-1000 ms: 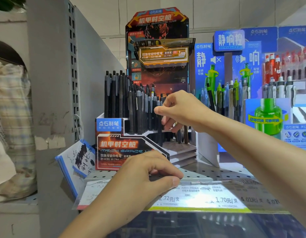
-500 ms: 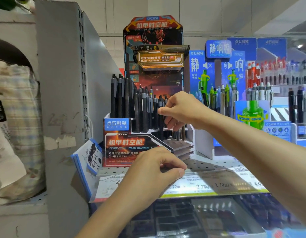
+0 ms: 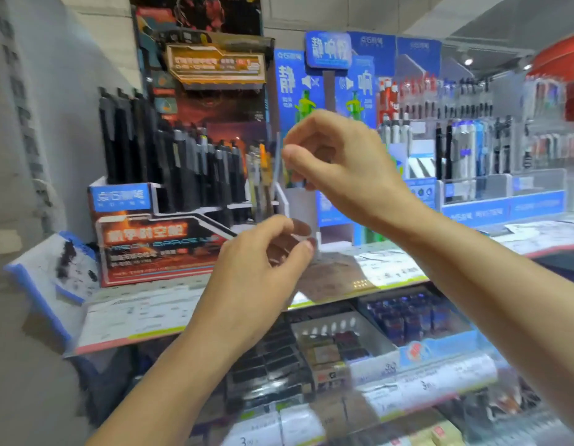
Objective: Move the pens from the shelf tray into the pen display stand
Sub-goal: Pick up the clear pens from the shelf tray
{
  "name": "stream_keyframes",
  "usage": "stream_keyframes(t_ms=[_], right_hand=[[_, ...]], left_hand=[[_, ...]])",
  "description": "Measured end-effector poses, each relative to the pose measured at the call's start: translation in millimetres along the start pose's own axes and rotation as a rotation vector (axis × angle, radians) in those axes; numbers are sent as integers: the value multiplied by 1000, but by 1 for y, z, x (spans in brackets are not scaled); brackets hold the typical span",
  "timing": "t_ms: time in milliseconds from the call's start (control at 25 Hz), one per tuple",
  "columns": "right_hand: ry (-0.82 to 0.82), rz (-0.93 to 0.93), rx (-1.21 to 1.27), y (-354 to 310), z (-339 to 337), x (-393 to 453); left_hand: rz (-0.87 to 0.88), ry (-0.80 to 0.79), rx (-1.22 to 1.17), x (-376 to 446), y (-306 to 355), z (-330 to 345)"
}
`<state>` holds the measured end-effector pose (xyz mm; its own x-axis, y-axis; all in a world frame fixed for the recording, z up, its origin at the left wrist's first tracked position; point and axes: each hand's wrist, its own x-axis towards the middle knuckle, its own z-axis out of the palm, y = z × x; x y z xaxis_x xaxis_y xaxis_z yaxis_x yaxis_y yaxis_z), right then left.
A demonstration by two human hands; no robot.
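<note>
The right hand (image 3: pixel 340 162) has come away from the display stand (image 3: pixel 157 233), fingers curled on nothing visible, and the left hand (image 3: pixel 263 262) off the shelf edge (image 3: pixel 388 278), loosely curled, with the pens (image 3: pixel 189 169) standing in the stand, so another fetch looks due

A blue display board (image 3: pixel 324 78) with white characters stands at about one o'clock, with clear-fronted racks of assorted pens (image 3: pixel 466 140) at two o'clock. A scribbled test pad (image 3: pixel 59 268) leans at nine o'clock. Price labels (image 3: pixel 144 313) line the shelf edge; blurred boxed goods (image 3: pixel 414 317) lie beneath at five o'clock.
</note>
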<state>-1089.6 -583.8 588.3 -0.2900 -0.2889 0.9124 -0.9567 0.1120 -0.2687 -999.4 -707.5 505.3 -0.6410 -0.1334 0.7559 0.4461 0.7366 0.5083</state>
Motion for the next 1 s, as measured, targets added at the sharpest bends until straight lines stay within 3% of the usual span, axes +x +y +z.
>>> stream_keyframes(t_ms=[280,480,560,760,880,1000], right_hand=[[142,83,-188,60,-165,-73],[202,248,-359,157,-340,-138],[225,335,-439,206,-421,-164],[277,636,-547,334,-600,-218],[256,789,-531,403,-675,-236],[183,830,-584,475,-732,-244]], left_hand=[[145,-67,-362,31,82,163],[215,-115,-524,64,176,354],[223,-132,-529,75,219,444],[107,-346,-470,94,292,645],[26,-446,-428,110,317,743],[55,-526,-358,136,336,833]])
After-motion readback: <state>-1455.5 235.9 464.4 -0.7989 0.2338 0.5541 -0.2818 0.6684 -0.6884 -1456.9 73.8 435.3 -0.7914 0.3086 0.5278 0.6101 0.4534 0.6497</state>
